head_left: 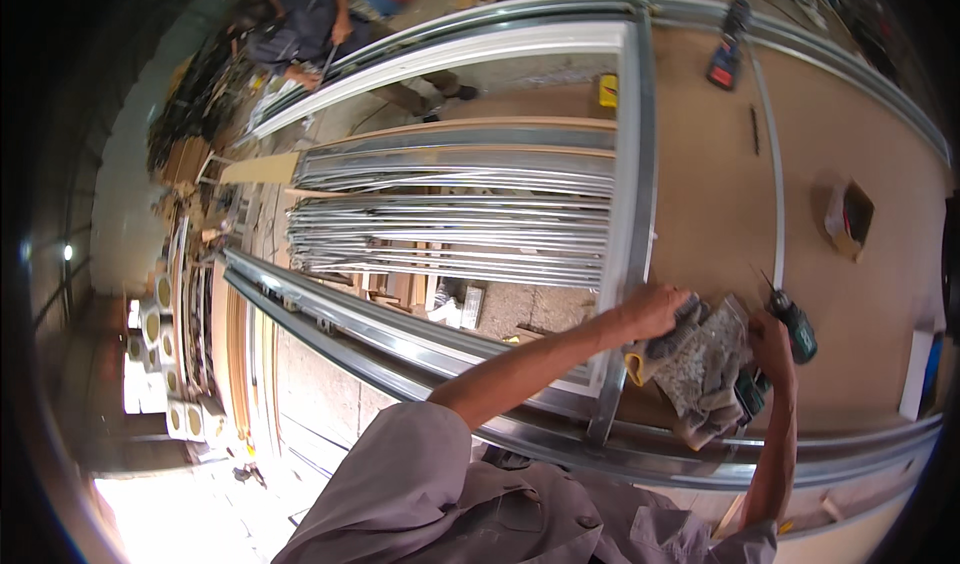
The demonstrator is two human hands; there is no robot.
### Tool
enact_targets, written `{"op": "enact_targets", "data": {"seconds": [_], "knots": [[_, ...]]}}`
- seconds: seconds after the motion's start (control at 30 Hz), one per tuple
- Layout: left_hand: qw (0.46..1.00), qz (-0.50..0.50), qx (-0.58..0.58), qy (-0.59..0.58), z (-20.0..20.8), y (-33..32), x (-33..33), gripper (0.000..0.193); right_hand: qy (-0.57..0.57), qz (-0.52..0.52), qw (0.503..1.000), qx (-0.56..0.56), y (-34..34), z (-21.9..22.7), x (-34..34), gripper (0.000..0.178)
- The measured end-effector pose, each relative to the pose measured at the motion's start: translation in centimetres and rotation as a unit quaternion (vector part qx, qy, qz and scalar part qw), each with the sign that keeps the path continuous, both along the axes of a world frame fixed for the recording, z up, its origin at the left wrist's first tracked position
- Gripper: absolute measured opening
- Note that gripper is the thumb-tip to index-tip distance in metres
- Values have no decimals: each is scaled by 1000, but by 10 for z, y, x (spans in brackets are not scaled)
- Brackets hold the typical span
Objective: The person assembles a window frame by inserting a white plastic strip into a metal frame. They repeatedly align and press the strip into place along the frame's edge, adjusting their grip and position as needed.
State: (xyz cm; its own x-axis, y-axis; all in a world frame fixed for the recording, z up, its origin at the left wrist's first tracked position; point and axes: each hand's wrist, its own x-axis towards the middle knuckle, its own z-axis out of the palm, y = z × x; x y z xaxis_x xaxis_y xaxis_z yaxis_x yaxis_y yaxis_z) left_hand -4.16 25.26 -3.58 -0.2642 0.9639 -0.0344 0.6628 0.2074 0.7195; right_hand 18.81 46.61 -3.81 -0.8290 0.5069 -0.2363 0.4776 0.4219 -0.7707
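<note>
A pair of dirty grey work gloves (695, 364) with a yellow cuff edge is stretched between my hands over the brown board. My left hand (657, 311) is closed on the upper left part of the gloves. At their upper right edge my right hand (770, 342) pinches the fabric, its fingertips partly hidden. A green and black cordless drill (797, 329) with a thin bit lies just beyond my right hand. Another green and black tool (752, 396) shows in part beneath my right wrist, partly covered by the gloves.
A white-edged metal frame (640, 164) borders the board (700, 214). On the board lie a red and black power tool (728, 59), a dark bit (755, 131) and a small open box (850, 221). Metal bars (450, 224) lie left. Far left, another person (310, 29) bends over the frame.
</note>
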Motion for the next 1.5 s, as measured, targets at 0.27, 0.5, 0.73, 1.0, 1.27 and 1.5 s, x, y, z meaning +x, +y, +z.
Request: {"op": "enact_targets", "data": {"seconds": [0.27,0.5,0.73,1.0,1.27,1.5], "knots": [[761,166,28,-627,24,-90,17,19,141,-130,981,-15,-42,79,-19,14],[557,175,263,-768,14,-224,5,19,84,33,980,-179,-282,153,-139,22],[460,234,310,-799,83,-385,-71,29,140,68,960,-232,-477,156,-232,18],[456,245,364,-774,93,-554,-133,24,209,58,943,-250,-655,138,-290,22],[468,255,391,-750,88,-595,-128,21,231,22,961,-150,-696,144,-285,19],[573,269,274,-724,87,-557,-106,28,234,-7,967,-102,-637,145,-252,18]]}}
